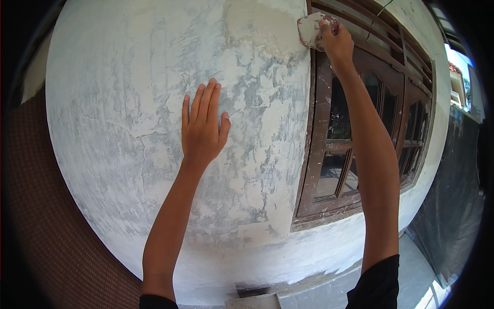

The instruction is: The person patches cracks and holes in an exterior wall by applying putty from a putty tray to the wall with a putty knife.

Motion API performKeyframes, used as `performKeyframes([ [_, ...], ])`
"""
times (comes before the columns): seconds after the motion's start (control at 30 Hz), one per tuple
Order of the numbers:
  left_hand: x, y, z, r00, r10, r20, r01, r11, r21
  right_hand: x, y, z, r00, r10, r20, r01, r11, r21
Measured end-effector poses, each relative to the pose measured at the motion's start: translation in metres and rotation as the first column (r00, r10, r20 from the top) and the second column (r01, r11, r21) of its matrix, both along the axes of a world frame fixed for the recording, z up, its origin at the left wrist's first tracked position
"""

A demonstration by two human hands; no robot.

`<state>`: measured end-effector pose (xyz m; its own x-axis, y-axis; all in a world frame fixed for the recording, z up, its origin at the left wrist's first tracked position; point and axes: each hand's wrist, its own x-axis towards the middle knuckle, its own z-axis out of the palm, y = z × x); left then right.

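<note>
My left hand [201, 126] is open, palm toward the patchy white and grey plastered wall [118, 92]. Its fingers point up and seem to rest on the surface. Higher and to the right, my right hand [339, 45] is closed on a flat putty scraper [310, 32] smeared with whitish filler. The scraper is at the wall's edge where it meets the brown wooden window frame [313, 103], beside a smoother beige filler patch [262, 23]. My fingers partly cover the scraper's right end.
Brown window shutters [378, 64] with glass panes, spotted with white, fill the right. Slats [381, 26] run above them. A brown woven-looking surface [46, 206] borders the left. Below are grey floor tiles [319, 288] and a pale box-like object [253, 302]. A dark sheet [445, 195] hangs far right.
</note>
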<state>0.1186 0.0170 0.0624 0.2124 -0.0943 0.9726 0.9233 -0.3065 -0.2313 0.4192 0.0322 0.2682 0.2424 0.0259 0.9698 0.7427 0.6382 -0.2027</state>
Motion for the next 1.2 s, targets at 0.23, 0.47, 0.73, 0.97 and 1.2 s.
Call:
performKeyframes([
  [0.23, 0.005, 0.000, 0.002, 1.000, 0.016, 0.005, -0.016, 1.000, -0.001, 0.000, -0.001, 0.002, 0.895, 0.439, -0.073, -0.433, 0.897, 0.090],
  [0.47, 0.001, -0.001, 0.001, 1.000, -0.003, 0.000, 0.003, 1.000, 0.006, 0.002, -0.004, -0.023, 0.974, 0.187, -0.127, -0.185, 0.982, 0.023],
  [0.73, 0.002, 0.000, 0.003, 1.000, 0.010, 0.001, -0.010, 1.000, -0.009, -0.028, -0.019, -0.030, 0.961, 0.276, 0.010, -0.275, 0.950, 0.147],
  [0.97, 0.003, -0.001, 0.002, 1.000, 0.012, 0.006, -0.012, 1.000, 0.008, 0.007, -0.017, -0.042, 0.988, 0.116, -0.106, -0.109, 0.992, 0.064],
  [1.2, 0.000, 0.001, 0.000, 1.000, 0.003, 0.001, -0.003, 1.000, 0.003, -0.040, -0.020, -0.053, 0.983, 0.161, 0.082, -0.172, 0.974, 0.146],
])
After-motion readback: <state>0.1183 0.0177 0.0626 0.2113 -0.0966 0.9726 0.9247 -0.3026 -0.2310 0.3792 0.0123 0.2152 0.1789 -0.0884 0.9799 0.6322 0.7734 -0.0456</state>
